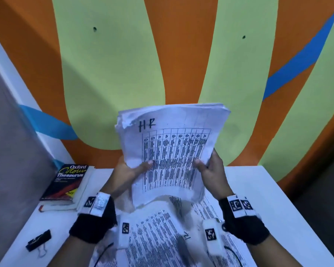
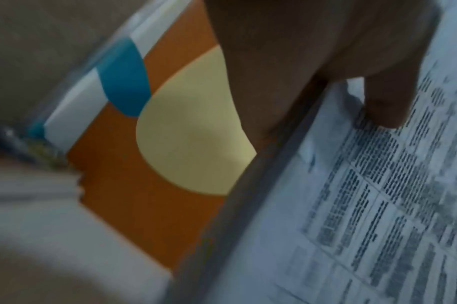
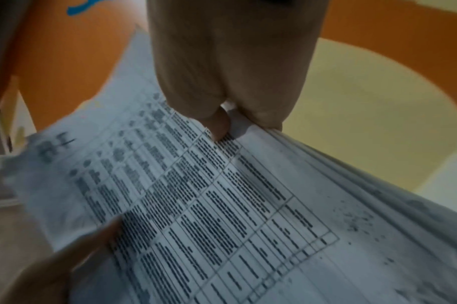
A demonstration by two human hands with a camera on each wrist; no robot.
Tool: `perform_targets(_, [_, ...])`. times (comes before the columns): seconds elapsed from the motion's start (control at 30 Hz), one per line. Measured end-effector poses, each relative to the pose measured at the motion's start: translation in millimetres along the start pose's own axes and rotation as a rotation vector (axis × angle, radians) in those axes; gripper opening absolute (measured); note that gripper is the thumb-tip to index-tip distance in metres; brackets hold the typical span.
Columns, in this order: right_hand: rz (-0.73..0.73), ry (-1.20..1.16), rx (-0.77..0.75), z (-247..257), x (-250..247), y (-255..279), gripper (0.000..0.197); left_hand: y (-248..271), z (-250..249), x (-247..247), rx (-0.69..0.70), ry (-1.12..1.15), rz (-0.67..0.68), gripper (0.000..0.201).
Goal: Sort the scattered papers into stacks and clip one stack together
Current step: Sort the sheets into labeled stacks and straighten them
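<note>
Orange, pale-green and blue painted wall behind; white bench [image 1: 258, 189] below it. Stack of papers [image 1: 172, 151], top sheet a printed table marked "H.R", held upright and lifted clear of the bench, bottom edge bowed toward the person. Left hand [image 1: 131, 172] grips the stack's left edge, thumb on the front face, the other fingers hidden behind the sheets. Right hand [image 1: 210, 168] grips the right edge the same way; right wrist view shows the thumb pressed on the printed table and the layered sheet edges beside it. More printed papers [image 1: 162, 228] lie flat on the bench under the wrists. Binder clip [image 1: 38, 240] sits at the near-left of the bench, well apart from the stack. Thesaurus [image 1: 69, 182] lies at the far left.

Judgement: step in hand is squaring the stack before clipping. Top-left corner looks ragged, sheets uneven. To do it well: loosen both grips slightly, tap the bottom edge on the bench, then a side edge, so sheets settle flush. Keep one hand pinching the aligned edge while the other fetches the clip.
</note>
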State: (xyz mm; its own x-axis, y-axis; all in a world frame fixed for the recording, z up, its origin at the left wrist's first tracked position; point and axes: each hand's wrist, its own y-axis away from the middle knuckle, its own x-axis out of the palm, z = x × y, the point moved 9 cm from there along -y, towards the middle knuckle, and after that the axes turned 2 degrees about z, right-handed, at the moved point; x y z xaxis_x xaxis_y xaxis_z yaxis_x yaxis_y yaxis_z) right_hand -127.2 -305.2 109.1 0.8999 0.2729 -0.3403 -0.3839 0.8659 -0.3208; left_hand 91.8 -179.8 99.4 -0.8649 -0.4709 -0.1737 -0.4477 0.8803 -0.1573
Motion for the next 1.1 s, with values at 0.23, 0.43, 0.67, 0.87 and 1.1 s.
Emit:
perform_targets(0.23, [0.421, 0.542, 0.301, -65.7, 71.6, 15.6, 0.062, 2.4, -11.7, -71.8, -0.051, -0.309, -0.284, 0.044])
perform_targets(0.43, [0.726, 1.003, 0.439, -136.6, 112.3, 116.9, 0.046, 30.3, -13.7, -137.0, -0.018, -0.306, -0.56, 0.045])
perform_targets(0.67, [0.62, 0.726, 0.315, -112.6, 103.3, 108.8, 0.022, 64.8, -15.2, -149.0, 0.0, -0.212, -0.601, 0.034])
perform_targets(0.87, [0.476, 0.443, 0.054, -21.7, 60.7, 42.1, 0.048, 88.2, -29.7, -175.5, 0.005, -0.282, -0.684, 0.051])
perform_targets(1.1, [0.747, 0.611, 0.272, -68.8, 145.5, 82.6, 0.025, 106.7, -50.2, -193.4, 0.036, -0.264, -0.753, 0.048])
